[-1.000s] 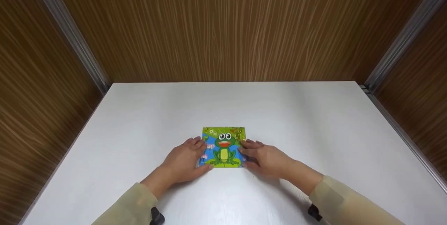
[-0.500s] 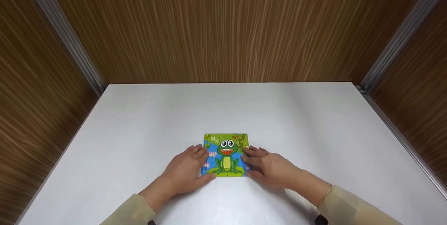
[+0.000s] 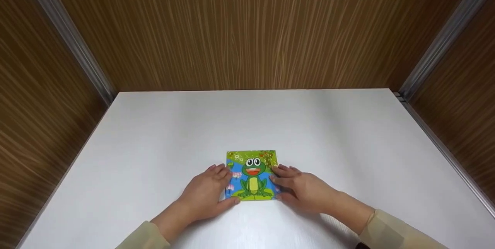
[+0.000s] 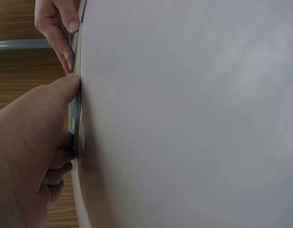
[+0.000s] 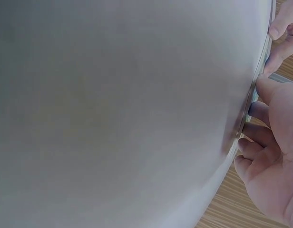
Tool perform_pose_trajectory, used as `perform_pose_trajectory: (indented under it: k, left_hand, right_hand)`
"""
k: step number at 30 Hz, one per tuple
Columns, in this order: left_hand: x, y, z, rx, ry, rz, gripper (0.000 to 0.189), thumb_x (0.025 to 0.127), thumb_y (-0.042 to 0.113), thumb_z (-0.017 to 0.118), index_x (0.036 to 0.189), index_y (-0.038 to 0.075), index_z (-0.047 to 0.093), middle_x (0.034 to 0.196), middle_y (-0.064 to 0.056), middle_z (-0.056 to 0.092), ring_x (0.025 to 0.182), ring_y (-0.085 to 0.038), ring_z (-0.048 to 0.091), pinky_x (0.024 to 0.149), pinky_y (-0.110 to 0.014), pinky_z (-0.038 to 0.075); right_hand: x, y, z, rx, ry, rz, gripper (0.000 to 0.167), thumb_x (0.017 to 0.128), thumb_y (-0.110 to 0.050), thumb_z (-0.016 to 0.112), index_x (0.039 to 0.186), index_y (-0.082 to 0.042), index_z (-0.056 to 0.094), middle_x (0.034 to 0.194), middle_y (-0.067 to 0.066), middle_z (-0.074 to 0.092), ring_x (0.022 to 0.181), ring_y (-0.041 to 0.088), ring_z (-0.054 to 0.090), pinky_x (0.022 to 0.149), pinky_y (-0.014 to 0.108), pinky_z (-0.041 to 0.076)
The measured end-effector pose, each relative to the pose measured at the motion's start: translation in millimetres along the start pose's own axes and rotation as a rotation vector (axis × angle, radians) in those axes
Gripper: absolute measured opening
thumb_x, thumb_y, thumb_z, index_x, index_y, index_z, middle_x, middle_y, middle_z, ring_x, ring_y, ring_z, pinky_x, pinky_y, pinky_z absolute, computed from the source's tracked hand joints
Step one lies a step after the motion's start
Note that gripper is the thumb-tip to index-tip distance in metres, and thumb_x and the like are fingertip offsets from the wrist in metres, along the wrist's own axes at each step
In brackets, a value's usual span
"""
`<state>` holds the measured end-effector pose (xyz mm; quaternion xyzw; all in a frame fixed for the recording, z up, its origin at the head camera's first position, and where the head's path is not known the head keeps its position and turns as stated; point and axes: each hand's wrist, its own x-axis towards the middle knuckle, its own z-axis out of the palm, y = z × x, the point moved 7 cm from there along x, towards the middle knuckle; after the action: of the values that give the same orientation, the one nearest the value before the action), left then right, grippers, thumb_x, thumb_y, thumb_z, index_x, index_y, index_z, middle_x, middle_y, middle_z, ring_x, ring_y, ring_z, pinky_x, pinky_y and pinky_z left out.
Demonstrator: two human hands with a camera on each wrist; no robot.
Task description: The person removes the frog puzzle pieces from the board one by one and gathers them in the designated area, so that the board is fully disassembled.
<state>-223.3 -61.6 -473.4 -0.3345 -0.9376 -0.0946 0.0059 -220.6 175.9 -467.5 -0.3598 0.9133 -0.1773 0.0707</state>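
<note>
A square, thin frog picture board lies face up on the white table, showing a green frog on a lily pad. My left hand holds its left side, with the thumb along the near left corner and the fingertips over the edge. On the opposite side, my right hand holds the board with bent fingers on the right edge and the thumb at the near right corner. In the left wrist view the board appears edge-on, the left thumb against it. Part of each side is hidden under the fingers.
The white tabletop stretches around the board. A brown wood-grain panel rises behind it. More such panels flank it, with metal posts at the back corners.
Both hands have drawn the board a little toward me and slightly right across the table, keeping their hold on its sides. The head view has also shifted slightly.
</note>
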Motion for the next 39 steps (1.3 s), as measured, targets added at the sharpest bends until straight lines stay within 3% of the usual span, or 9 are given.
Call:
perform_pose_trajectory:
  k: [15, 22, 39]
  left_hand:
    - [-6.9, 8.3, 1.0, 0.013, -0.004, 0.007, 0.078, 0.103, 0.063, 0.056, 0.145, -0.003, 0.062, 0.151, -0.017, 0.059, 0.146, -0.033, 0.05, 0.122, -0.046, 0.037]
    - [-7.2, 7.8, 1.7, 0.015, 0.022, 0.017, 0.078, 0.102, 0.064, 0.057, 0.144, -0.002, 0.064, 0.149, -0.017, 0.061, 0.145, -0.033, 0.052, 0.122, -0.046, 0.039]
    - [-7.5, 7.2, 1.6, -0.003, -0.003, -0.007, 0.078, 0.102, 0.064, 0.058, 0.146, -0.001, 0.063, 0.151, -0.015, 0.059, 0.146, -0.033, 0.051, 0.122, -0.046, 0.037]
  right_hand:
    - [-9.0, -4.0, 1.8, 0.003, -0.016, 0.006, 0.054, 0.106, -0.032, 0.068, 0.153, -0.007, 0.056, 0.165, 0.013, 0.044, 0.152, 0.035, 0.041, 0.118, 0.056, 0.041]
    - [-10.0, -3.3, 2.4, 0.004, -0.022, 0.013, 0.054, 0.107, -0.032, 0.066, 0.153, -0.007, 0.056, 0.165, 0.013, 0.044, 0.152, 0.035, 0.041, 0.119, 0.056, 0.039]
    - [-10.4, -7.4, 1.7, -0.013, -0.01, 0.008, 0.054, 0.105, -0.03, 0.07, 0.152, -0.006, 0.057, 0.164, 0.013, 0.045, 0.152, 0.034, 0.042, 0.119, 0.055, 0.039]
